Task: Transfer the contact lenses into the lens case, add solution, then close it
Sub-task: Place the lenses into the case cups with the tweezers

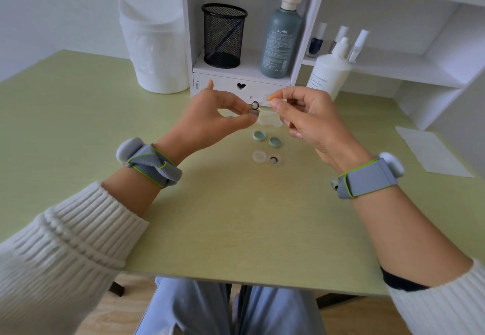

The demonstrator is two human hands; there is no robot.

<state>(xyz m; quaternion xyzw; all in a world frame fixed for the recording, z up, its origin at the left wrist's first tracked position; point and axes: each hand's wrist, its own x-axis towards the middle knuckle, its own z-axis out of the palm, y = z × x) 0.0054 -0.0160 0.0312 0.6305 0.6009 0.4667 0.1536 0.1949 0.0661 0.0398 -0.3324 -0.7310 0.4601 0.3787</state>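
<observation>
My left hand [210, 117] pinches a small grey blister pack [253, 112] between thumb and fingers above the table. A dark-ringed contact lens [255, 104] stands at the pack's top. My right hand [307, 119] pinches thin white tweezers [263, 102] whose tip meets that lens. Below the hands, the clear lens case [266, 157] lies open on the table; its left well [259, 156] looks empty and its right well holds a dark lens [274, 159]. Two green caps [259, 135] [275, 141] lie just behind the case. The white solution bottle [329, 72] stands at the back right.
A pale translucent container [270, 121] sits under the hands. A white shelf unit [241, 88] holds a mesh pen cup [223, 35], a grey-green bottle [280, 38] and small nail-polish bottles [316, 43]. A white bin [154, 46] stands back left; a paper sheet [430, 151] lies right.
</observation>
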